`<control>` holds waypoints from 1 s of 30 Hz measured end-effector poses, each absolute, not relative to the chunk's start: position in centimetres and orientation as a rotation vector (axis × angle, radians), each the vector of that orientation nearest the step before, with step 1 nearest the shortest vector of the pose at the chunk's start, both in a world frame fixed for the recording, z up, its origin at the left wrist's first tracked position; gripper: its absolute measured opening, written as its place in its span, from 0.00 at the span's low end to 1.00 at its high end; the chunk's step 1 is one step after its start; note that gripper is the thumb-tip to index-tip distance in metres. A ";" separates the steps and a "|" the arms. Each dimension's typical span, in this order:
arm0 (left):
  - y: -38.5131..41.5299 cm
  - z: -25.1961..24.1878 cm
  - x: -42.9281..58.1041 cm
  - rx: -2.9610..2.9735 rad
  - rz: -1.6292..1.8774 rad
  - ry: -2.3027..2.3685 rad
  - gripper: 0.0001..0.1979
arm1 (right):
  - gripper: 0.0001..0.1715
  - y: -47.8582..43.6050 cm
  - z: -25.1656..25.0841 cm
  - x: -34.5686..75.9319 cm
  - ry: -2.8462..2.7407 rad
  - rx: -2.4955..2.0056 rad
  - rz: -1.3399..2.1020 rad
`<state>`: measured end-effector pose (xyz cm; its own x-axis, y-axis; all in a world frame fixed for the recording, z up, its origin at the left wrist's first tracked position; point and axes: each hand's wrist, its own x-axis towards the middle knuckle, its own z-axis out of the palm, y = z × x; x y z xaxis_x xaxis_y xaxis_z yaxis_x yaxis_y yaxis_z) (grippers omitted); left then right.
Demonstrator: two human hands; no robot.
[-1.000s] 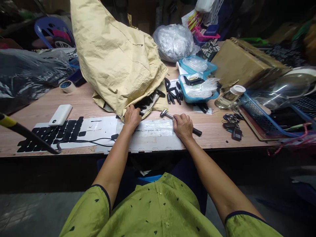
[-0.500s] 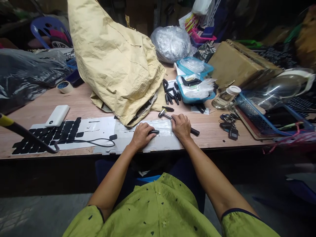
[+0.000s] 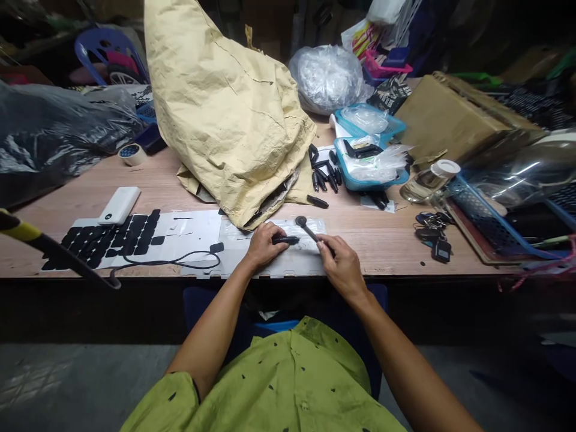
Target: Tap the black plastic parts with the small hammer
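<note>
My left hand [image 3: 264,246] is closed on a slim black piece [image 3: 288,240], pressing it down on the pale, plastic-covered work board [image 3: 297,261] at the table's front edge. Just right of it, my right hand [image 3: 341,265] grips a small hammer [image 3: 308,230] by its handle. The hammer's round head points away from me, above the right end of the black piece. Beyond the board, several black tube-like pieces [image 3: 321,174] lie in a loose pile. One more black piece [image 3: 317,201] rests apart, nearer to my hands.
A large tan paper sack [image 3: 229,114] stands just behind the board. Blue baskets [image 3: 371,180] with plastic bags, a lidded glass jar [image 3: 429,180] and keys [image 3: 438,237] are to the right. At left lie a white power bank [image 3: 119,205], a cable and sheets of black stickers [image 3: 135,234].
The hammer has been lifted from the board and turned, with my right hand now around its handle. My left hand stays on the black piece. The whole view has shifted slightly.
</note>
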<state>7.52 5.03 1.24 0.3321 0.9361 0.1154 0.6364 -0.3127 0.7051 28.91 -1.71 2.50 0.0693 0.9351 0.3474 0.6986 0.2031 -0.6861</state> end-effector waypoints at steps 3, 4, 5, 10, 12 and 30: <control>5.0 1.3 7.8 2.021 0.718 1.405 0.08 | 0.17 -3.2 2.8 27.8 -1.691 -1.552 0.412; 5.0 1.3 7.9 2.012 0.722 1.415 0.08 | 0.18 -3.4 2.9 27.6 -1.694 -1.556 0.398; 5.0 1.3 8.0 2.005 0.724 1.424 0.08 | 0.18 -3.6 2.9 27.4 -1.699 -1.554 0.381; 5.0 1.2 8.2 1.990 0.723 1.454 0.07 | 0.20 -3.9 2.6 26.7 -1.776 -1.584 0.293; 5.0 1.2 8.2 1.993 0.725 1.457 0.07 | 0.19 -3.9 2.5 26.6 -1.825 -1.635 0.266; 4.9 1.2 8.2 1.998 0.727 1.431 0.07 | 0.18 0.3 1.4 30.0 -1.800 -1.776 0.073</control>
